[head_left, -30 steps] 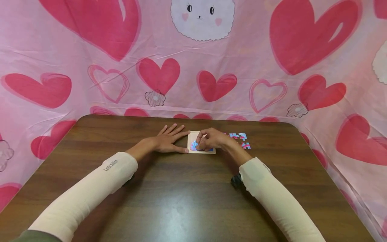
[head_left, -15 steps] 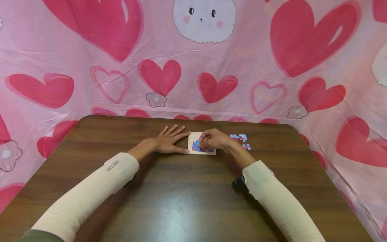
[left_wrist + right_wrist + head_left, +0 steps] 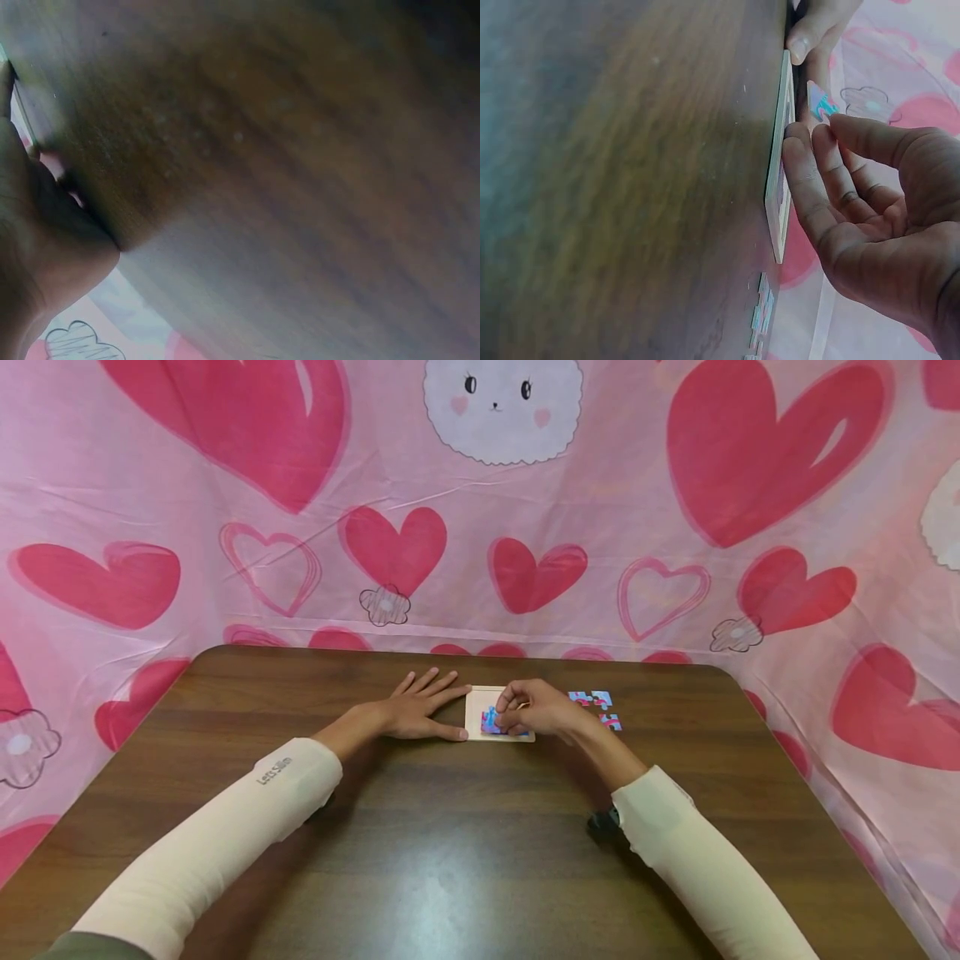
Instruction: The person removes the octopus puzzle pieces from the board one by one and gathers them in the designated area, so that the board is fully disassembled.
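A shallow, pale square puzzle tray (image 3: 476,700) lies near the table's far edge, with coloured puzzle pieces along its near side. My left hand (image 3: 420,713) rests on the table with its fingers spread. Its thumb and index fingertip touch the tray's left edge. Over the tray, my right hand (image 3: 547,707) pinches a blue and pink puzzle piece (image 3: 820,100) between thumb and fingers. In the right wrist view this piece is tilted, raised above the tray, while other fingertips are at the tray's surface. The right hand hides much of the tray in the head view.
Several loose puzzle pieces (image 3: 602,699) lie on the wooden table (image 3: 450,827) to the right of the tray. A pink cloth (image 3: 465,485) printed with hearts hangs behind the table and along its sides.
My right hand has shifted slightly to the right over the tray, its puzzle piece moving with it. The left hand and the loose pieces have stayed in place.
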Motion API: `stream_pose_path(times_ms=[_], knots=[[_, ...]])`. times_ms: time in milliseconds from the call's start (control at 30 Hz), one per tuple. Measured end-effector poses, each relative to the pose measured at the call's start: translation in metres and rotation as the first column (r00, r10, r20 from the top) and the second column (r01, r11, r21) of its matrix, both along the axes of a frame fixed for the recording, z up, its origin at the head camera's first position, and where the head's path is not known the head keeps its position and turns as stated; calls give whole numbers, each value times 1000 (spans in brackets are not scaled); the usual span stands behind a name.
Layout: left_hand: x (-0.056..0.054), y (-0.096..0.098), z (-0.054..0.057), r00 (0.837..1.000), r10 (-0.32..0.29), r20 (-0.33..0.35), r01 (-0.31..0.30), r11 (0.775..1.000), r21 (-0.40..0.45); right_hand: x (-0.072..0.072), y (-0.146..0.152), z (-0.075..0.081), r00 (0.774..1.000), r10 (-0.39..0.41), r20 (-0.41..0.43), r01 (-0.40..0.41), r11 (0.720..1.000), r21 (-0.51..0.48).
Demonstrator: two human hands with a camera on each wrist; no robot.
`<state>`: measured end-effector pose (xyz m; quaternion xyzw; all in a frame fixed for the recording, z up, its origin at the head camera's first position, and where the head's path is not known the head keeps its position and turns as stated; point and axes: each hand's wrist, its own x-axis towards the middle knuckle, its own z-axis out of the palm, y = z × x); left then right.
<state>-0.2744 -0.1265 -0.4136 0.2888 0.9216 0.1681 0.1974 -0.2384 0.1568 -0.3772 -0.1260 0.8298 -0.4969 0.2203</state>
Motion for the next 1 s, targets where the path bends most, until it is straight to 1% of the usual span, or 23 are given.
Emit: stream_pose_path(times_ms=[67,100,200,233,267,300,433,467,533,600,733,800,1000], knots=[[1,0,1,1000,-3,-6,3,1000,-8,2,1,-1,1000,3,-20,-3,1000,-3],[-1,0,-1,1000,-2,-9,2,1000,-7,3,2,-1,1000,4,-31,-4,1000,-5],[0,1,1,1000,1,-12,-1,1000,-25,4,6,-2,999,-3,-53,2,1000,-22],[1,2,3,1000,7,-8,-7,999,-34,4,7,-2,999,-8,-54,6,999,-35],[1,2,3,1000,7,-10,-8,999,-41,5,9,-2,999,-11,-53,8,999,-51],[-1,2,0,1000,12,-9,-12,999,-46,6,10,-2,999,-15,-50,12,998,-64],[-3,2,0,1000,18,2,-18,998,-57,7,13,-2,999,-22,-29,19,993,-113],[-2,2,1,1000,16,1,-16,998,-58,7,14,-2,999,-21,-26,18,993,-116],[1,2,3,1000,18,6,-18,998,-52,7,17,-2,999,-22,-24,19,993,-115],[0,0,2,1000,17,-1,-17,999,-41,8,20,-1,999,-31,-19,29,993,-114],[-1,-2,-2,1000,17,7,-17,1000,-19,9,29,1,998,-65,-5,64,990,-123],[-1,-2,-1,1000,9,10,-9,1000,-9,10,34,1,997,-81,3,81,989,-123],[-1,-1,-1,1000,5,8,-5,1000,1,11,55,2,995,-96,6,96,992,-86]])
